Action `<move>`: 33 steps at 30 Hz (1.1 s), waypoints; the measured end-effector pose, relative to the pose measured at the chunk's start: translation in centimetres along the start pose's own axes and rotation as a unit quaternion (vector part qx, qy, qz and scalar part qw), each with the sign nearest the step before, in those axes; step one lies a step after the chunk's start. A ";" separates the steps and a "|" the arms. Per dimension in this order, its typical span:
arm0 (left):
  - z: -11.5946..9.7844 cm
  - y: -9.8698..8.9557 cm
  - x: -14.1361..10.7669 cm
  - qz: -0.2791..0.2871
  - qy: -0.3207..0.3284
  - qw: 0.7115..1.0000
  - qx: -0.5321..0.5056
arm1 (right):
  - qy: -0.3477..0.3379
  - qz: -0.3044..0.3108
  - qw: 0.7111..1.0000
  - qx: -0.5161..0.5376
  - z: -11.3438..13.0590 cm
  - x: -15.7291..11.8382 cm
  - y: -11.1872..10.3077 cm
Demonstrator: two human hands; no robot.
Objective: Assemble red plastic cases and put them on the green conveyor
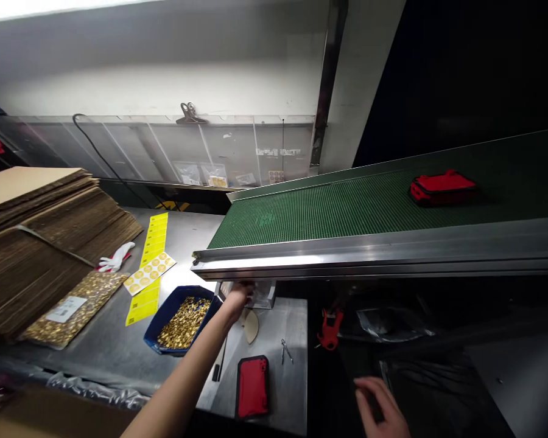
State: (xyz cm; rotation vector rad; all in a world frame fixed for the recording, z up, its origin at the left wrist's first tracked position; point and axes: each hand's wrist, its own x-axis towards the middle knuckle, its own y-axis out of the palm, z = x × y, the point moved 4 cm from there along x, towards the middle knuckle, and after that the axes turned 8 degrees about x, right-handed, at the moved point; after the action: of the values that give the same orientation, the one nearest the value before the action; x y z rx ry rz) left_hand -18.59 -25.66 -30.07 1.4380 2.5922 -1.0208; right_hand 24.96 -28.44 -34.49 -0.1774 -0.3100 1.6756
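My left hand (238,298) reaches into a clear plastic bin (265,294) under the near edge of the conveyor; its fingers are hidden there. My right hand (382,409) is at the bottom right over the dark area, thumb and fingers apart, with nothing between them. A red and black case (252,387) lies on the metal table. Above it are a beige rounded piece (251,326) and small metal tweezers or clips (286,351). Left of my left arm, a blue tray (153,331) holds small gold pieces (185,322).
The green conveyor belt (301,213) carries another red case (442,187). Stacked cardboard (41,243), a bag of gold pieces (75,307), a white glove (116,257) and yellow label strips (155,240) lie left. A red tool (330,328) hangs below the belt's metal rail (374,255).
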 end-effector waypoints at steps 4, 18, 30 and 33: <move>0.2 1.0 -5.7 0.032 -0.005 0.981 -0.189 | -0.066 0.128 0.987 0.069 9.5 3.0 6.7; -3.1 5.7 -19.0 0.126 0.075 0.946 -0.288 | 0.133 0.247 0.929 0.241 12.0 2.4 11.4; -5.8 7.8 -22.3 0.054 0.246 0.966 0.060 | -0.054 0.166 0.970 -0.167 12.0 -0.7 2.8; -5.1 8.2 -21.8 0.048 0.234 0.970 0.053 | -0.052 0.216 0.963 -0.154 12.1 -1.5 3.3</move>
State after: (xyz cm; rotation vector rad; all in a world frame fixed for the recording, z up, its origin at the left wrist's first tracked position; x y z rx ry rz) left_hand 1.83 -36.38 -23.79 2.0267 2.7571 -0.9108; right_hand 18.50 -31.46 -24.05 -0.4126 -0.6482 2.0661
